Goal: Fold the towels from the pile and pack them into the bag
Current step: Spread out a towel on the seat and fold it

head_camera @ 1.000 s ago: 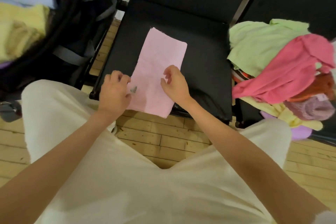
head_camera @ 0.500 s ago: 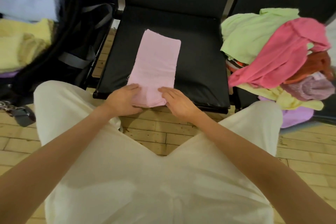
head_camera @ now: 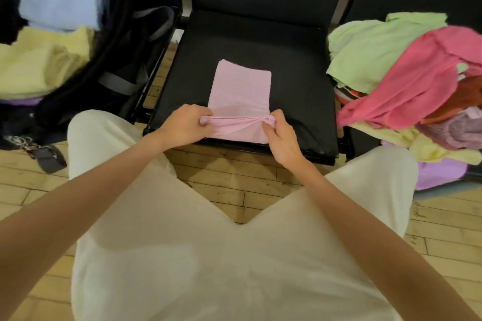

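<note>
On the black seat [head_camera: 300, 81], left hand [head_camera: 182, 126] and right hand [head_camera: 283, 138] are each pinching a near corner of the pink towel [head_camera: 241, 91], lifting its near edge. Looks like mid-fold; next, I'd say, carrying that edge away to the far end, then leftward into the bag [head_camera: 86, 81].

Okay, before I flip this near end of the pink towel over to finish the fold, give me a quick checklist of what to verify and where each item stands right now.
1. Left hand grips the near left corner of the pink towel: ok.
2. Right hand pinches the near right corner: ok.
3. Near edge smooth between the hands: not ok, it is bunched and wrinkled.
4. Far part of the towel lies flat on the black seat: ok.
5. Seat around the towel free of other cloth: ok; the towel pile sits on the next seat to the right.
6. Room left in the bag: cannot tell; folded towels already show inside.
</note>
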The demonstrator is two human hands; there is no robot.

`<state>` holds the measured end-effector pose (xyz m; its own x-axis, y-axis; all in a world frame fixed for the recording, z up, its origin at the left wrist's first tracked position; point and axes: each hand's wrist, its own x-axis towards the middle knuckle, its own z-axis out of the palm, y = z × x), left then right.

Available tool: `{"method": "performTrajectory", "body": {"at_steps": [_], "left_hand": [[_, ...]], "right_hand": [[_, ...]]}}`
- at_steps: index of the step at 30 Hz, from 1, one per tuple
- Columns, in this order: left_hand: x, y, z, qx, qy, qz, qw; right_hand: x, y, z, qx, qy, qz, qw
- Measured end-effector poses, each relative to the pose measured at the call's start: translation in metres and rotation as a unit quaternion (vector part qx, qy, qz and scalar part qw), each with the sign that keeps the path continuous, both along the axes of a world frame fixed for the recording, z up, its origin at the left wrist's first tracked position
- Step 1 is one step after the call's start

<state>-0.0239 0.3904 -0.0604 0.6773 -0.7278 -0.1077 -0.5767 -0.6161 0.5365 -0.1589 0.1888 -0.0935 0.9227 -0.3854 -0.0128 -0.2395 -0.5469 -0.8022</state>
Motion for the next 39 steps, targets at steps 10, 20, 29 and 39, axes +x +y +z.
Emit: {"method": "performTrajectory", "body": {"at_steps": [10, 20, 29, 39], "left_hand": [[0.015, -0.048, -0.003, -0.228, 0.379, 0.328, 0.835], [0.033, -0.073, -0.044, -0.126, 0.131, 0.210, 0.961], [0.035, -0.074, -0.051, 0.020, -0.040, 0.206, 0.978], [0.036, -0.029, -0.027, 0.090, -0.046, -0.136, 0.986]], "right_hand": [[0.031, -0.001, 0.005, 0.049, -0.048, -0.170, 0.983], [0.071, -0.012, -0.023, -0.049, 0.034, -0.212, 0.975], [0.074, -0.015, -0.025, -0.157, 0.140, -0.218, 0.953], [0.041, -0.040, 0.007, -0.157, 0.200, 0.156, 0.954]]}}
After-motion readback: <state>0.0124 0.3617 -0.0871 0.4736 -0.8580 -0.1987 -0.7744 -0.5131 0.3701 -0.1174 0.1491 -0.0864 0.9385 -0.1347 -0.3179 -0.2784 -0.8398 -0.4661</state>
